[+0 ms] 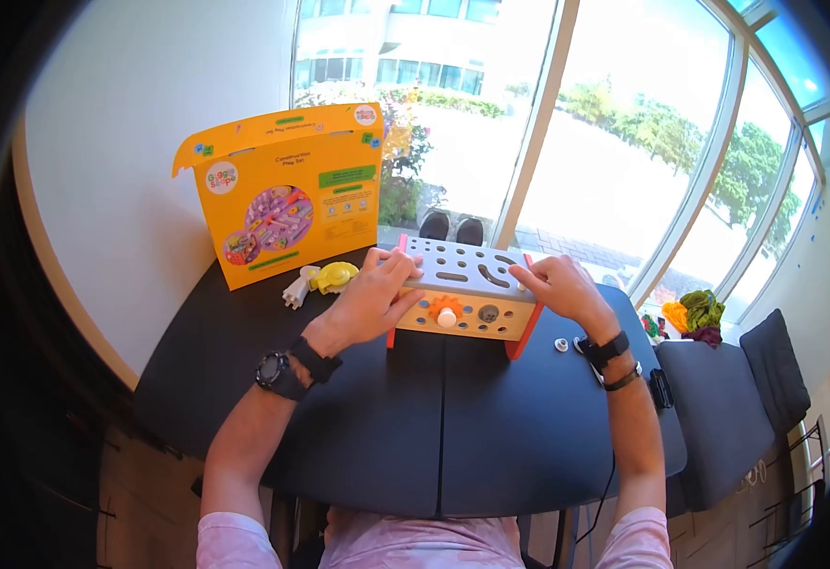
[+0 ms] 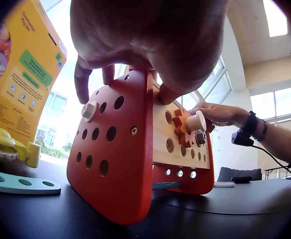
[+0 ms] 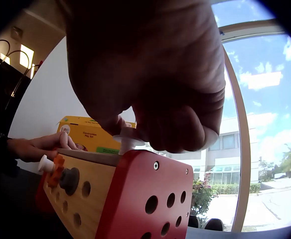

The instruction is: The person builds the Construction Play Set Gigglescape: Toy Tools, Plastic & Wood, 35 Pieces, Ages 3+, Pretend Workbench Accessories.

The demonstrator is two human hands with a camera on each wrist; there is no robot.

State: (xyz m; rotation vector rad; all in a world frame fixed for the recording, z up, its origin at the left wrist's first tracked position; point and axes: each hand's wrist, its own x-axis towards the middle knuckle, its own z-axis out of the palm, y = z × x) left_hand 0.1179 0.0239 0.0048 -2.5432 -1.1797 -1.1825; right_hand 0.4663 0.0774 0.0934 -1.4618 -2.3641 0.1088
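A toy workbench [image 1: 407, 323] with a grey holed top, wooden front and red side panels [image 2: 120, 172] stands on the dark table. Over its left end lies my left hand [image 1: 375, 296], gripping the top edge with the thumb on the front. At the top right corner my right hand [image 1: 567, 287] pinches a white flanged peg [image 3: 128, 141], whose lower end meets the grey top. On the front sit an orange gear [image 2: 181, 128] with a white peg [image 1: 446, 319] at its centre, and a grey round piece [image 3: 70, 181]. Another white peg [image 2: 88, 111] sticks out of the left red panel.
An orange-yellow box [image 1: 292, 199] stands at the back left, with yellow toy pieces [image 1: 334, 276] before it. Nearby lies a pale blue holed strip [image 2: 23, 182]. A small white piece [image 1: 560, 345] lies right of the bench. A grey chair [image 1: 719, 398] stands beyond the table's right edge.
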